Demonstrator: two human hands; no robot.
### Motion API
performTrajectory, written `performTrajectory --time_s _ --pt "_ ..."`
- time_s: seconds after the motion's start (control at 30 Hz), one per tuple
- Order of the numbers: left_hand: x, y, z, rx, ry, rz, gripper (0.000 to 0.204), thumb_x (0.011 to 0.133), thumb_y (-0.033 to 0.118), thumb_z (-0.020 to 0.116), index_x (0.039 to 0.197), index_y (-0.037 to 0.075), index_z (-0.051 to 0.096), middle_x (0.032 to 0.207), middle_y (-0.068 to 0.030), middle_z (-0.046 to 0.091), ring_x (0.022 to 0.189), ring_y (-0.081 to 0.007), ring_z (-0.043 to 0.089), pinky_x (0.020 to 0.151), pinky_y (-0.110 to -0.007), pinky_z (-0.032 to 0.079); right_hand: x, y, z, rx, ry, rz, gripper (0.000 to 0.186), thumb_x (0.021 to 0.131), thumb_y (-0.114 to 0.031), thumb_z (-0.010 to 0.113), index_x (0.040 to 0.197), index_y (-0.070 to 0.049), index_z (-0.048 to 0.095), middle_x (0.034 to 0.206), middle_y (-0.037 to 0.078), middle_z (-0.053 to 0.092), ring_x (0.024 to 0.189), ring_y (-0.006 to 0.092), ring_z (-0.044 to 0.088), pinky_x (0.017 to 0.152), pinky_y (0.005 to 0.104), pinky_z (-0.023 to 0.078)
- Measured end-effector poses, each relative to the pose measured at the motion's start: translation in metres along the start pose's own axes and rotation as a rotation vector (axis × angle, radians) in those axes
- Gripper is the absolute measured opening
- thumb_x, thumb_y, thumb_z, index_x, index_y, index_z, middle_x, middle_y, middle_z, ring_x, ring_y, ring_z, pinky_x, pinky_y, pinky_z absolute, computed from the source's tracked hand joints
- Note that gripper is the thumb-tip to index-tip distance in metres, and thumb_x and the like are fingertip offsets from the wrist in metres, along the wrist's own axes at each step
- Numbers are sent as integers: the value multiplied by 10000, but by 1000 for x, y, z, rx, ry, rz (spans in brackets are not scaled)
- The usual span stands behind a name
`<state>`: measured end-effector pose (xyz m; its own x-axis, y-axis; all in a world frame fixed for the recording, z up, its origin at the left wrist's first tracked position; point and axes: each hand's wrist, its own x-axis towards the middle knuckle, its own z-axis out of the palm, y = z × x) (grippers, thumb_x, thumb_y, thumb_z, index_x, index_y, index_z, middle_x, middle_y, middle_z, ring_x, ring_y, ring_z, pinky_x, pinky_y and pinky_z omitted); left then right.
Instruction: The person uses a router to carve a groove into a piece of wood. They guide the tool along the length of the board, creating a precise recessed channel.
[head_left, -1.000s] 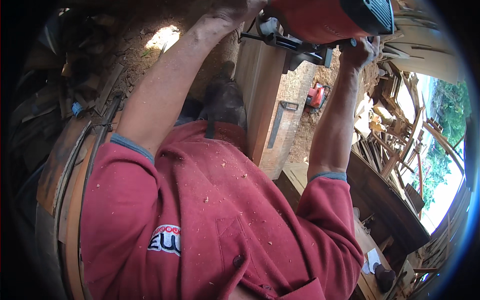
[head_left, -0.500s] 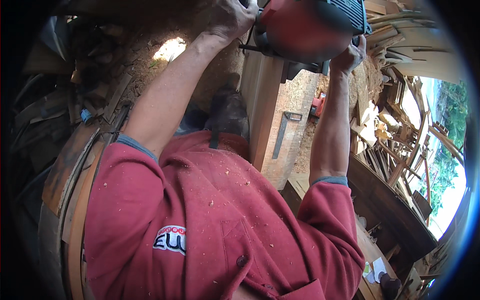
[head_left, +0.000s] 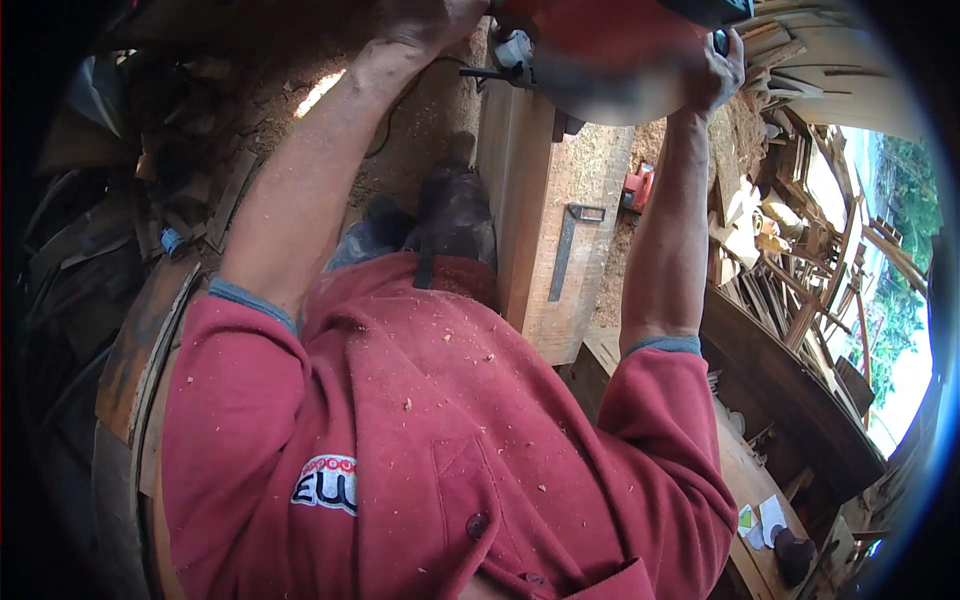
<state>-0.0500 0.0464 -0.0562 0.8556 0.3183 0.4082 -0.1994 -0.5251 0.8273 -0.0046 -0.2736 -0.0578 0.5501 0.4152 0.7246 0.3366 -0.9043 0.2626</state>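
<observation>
A large red power tool with dark parts (head_left: 600, 45) fills the top middle, partly blurred and cut off by the upper edge. My left hand (head_left: 435, 22) is closed on its left side, its fingertips mostly out of view. On the other side, my right hand (head_left: 722, 75) wraps round a dark handle. Below the tool runs a thick wooden beam (head_left: 520, 210), its upper face strewn with shavings. A metal try square (head_left: 565, 255) lies flat on the pale wood, nearer to me than the tool.
Another red tool (head_left: 637, 188) sits right of the beam, among shavings. Scrap wood (head_left: 790, 260) is heaped along the right. Boards (head_left: 140, 370) stand at the left, near a small blue item (head_left: 172, 241). Papers (head_left: 770, 520) lie on a board at lower right.
The power tool has moved farther away from me, toward the upper edge, with both hands on it. More of it is now out of view.
</observation>
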Motion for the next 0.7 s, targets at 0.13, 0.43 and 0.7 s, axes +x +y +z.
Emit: performTrajectory --time_s 0.13,0.43,0.7 --pt "8 -10 13 -14 12 34 223 842 156 666 976 57 518 741 -167 617 702 -377 660 643 -468 521 -15 8 28 117 74 47 222 725 -197 755 930 -112 762 1056 103 682 948 275 693 792 343 566" --pt "6 -22 19 -23 23 40 225 842 177 658 966 59 511 747 -172 614 695 -381 652 646 -468 507 -15 11 33 22 24 77 243 690 -218 779 922 -147 773 1085 127 677 969 276 691 814 356 575" --pt "11 -8 10 -43 -12 -35 214 850 170 663 954 54 516 730 -170 611 686 -379 645 642 -467 501 -8 22 31 14 -8 -60 258 699 -250 783 913 -107 758 1074 104 708 899 266 700 786 347 578"
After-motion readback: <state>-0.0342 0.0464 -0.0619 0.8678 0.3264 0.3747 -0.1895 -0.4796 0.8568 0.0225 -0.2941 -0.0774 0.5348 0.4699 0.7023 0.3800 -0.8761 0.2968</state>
